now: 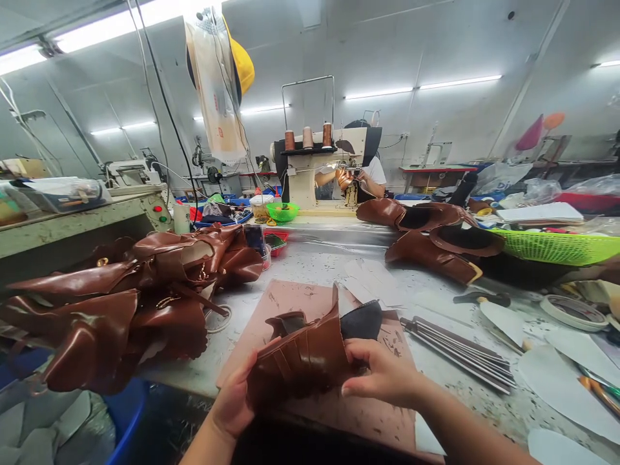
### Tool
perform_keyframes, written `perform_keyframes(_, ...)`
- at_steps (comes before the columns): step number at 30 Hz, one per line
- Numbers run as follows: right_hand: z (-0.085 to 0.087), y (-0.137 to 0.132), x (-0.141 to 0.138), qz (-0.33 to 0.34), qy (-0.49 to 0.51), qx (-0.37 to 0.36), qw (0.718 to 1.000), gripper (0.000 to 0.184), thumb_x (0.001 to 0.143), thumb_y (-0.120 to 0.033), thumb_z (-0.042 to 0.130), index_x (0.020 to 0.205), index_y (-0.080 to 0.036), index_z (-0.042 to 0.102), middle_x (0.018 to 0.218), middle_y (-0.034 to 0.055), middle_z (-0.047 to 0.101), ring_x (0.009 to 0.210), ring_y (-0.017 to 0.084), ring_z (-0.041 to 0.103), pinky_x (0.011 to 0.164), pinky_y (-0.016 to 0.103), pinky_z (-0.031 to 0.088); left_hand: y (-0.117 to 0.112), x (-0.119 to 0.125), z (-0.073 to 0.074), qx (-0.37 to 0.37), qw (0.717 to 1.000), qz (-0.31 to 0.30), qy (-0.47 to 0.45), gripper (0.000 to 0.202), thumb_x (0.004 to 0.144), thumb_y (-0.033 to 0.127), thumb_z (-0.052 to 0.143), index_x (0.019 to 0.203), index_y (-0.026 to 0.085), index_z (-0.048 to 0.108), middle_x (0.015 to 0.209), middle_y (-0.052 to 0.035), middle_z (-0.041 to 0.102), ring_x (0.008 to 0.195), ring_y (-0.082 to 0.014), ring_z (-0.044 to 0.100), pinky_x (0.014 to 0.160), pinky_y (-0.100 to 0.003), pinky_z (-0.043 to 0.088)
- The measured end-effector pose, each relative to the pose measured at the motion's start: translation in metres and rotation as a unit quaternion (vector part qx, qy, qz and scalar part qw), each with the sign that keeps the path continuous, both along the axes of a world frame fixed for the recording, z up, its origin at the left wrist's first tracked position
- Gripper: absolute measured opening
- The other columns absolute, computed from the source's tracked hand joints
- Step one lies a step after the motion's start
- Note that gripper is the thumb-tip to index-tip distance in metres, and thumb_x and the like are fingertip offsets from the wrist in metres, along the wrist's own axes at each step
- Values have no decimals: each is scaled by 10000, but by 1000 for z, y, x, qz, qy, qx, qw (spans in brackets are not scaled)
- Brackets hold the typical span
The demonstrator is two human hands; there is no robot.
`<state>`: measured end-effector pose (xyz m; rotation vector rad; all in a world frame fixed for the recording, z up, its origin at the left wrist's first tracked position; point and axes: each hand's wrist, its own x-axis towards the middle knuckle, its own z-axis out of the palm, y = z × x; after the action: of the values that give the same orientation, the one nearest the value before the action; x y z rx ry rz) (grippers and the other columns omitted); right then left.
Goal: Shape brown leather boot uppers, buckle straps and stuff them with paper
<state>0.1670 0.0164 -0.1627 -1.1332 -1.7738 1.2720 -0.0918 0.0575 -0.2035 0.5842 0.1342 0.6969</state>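
The left grip is clamped around the lower left edge of a brown leather upper, and the right grip pinches its right side, closed tight on the leather. The upper sits low in the centre of the frame, held just above a reddish mat on the desk. A heap of brown uppers fills the left; metal rods lie right of the mat.
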Motion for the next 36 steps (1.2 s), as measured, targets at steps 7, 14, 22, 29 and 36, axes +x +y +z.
perform_keyframes(7,-4,-6,-4,-38,-4,17,999,135,697,-293,615,658,-177,558,775,15,566,746,182,502,685,287,376,0,-1,-4,16,999,17,44,373,941,300,335,1198,197,587,1263,-63,549,1182,-208,502,1012,-321,371)
perform_keyframes(14,-8,-23,-12,-159,-98,47,981,92,766,-215,472,681,-192,499,814,40,527,761,189,494,699,305,389,-6,12,13,287,706,442,473,422,806,318,598,1216,234,546,1215,-80,602,1170,-281,504,1039,-464,300)
perform_keyframes(22,-27,-23,-20,-211,87,-12,974,152,742,-348,554,776,-201,574,756,15,559,737,178,518,674,282,426,-38,70,9,797,202,381,424,470,792,401,605,1199,170,569,1274,-75,557,1249,-276,390,1103,-423,98)
perform_keyframes(29,-57,-30,-31,-188,347,-186,900,438,604,-524,730,818,-201,524,495,-103,371,369,18,182,353,161,108,-30,65,-6,775,248,445,374,252,873,176,473,1048,216,651,1166,-18,639,1171,-237,484,1057,-445,219)
perform_keyframes(36,-61,-32,-34,-214,353,-199,889,504,555,-570,742,743,-196,462,434,-146,248,335,-9,83,318,146,90,-31,65,-3,775,236,453,373,168,831,148,547,954,182,656,1084,-33,680,1112,-233,526,1032,-445,261)
